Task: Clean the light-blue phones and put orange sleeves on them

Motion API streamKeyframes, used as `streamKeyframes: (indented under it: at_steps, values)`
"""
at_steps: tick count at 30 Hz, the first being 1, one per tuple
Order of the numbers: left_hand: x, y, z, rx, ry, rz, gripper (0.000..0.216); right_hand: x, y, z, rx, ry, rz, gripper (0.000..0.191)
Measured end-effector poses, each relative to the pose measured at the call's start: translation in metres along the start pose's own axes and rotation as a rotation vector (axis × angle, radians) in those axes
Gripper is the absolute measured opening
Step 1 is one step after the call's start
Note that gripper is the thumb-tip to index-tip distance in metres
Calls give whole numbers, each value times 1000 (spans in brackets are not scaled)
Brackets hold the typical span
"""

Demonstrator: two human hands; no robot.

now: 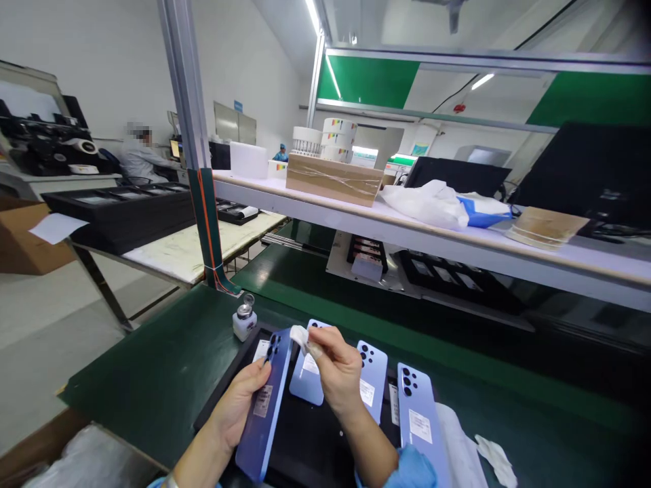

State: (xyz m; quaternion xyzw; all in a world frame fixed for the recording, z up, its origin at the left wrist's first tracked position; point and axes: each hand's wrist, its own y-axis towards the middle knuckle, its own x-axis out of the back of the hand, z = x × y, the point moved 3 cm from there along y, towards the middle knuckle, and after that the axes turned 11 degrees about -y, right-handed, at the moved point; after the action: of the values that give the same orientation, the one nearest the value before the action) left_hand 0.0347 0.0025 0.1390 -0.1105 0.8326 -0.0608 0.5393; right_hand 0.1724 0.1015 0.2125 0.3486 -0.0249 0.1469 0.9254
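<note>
My left hand grips a blue smartphone by its side, tilted up, with its camera lenses and a white label on the back. A small white cloth is pinched in my right hand and touches the phone's upper edge. Behind my right hand lies another blue phone, partly hidden. Two more blue phones, one in the middle and one at the right, rest with labelled backs up on a black tray.
A small white pump bottle with its lid up stands on the green work surface. Crumpled white cloth lies at the right. Above, a shelf bears label rolls, a cardboard box and plastic bags. Two people are farther back.
</note>
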Motion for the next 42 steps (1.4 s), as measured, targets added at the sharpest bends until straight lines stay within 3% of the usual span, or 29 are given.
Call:
streamKeyframes:
  at_steps: [3,5,8,10,12,15,17,23,25,27,31,38,42]
  values:
    - [1,2,11,32,-78,-66,11,-7,-5,15,113,-138,59,25]
    - [4,5,11,45,-107,-105,8,-13,-28,26,184,-182,148,30]
    - [9,11,6,28,-115,-138,5,-18,-70,43,352,-122,284,38]
    - [9,12,4,-5,-116,-142,6,-17,-79,47,423,-84,320,40]
    - [5,12,6,-14,-104,-130,9,-13,-62,40,348,-129,281,36]
    - [-5,10,14,19,-81,-116,9,0,-19,24,99,-204,95,25]
    - [-9,11,17,37,-83,-127,7,3,-12,22,52,-203,76,23]
    - [-3,22,3,61,-123,-227,12,-3,-89,45,174,-49,238,39]
    - [-3,25,-1,82,-145,-261,19,0,-100,49,254,-37,284,45]
    - [-6,28,-1,84,-162,-282,26,7,-94,48,331,-81,245,51]
    - [-19,29,9,51,-159,-315,26,16,-73,39,473,-254,37,55]
    - [-32,23,21,-35,-106,-412,27,-6,-93,36,626,-322,180,46]
    - [-36,23,20,-44,-97,-426,25,2,-81,39,616,-355,106,46]
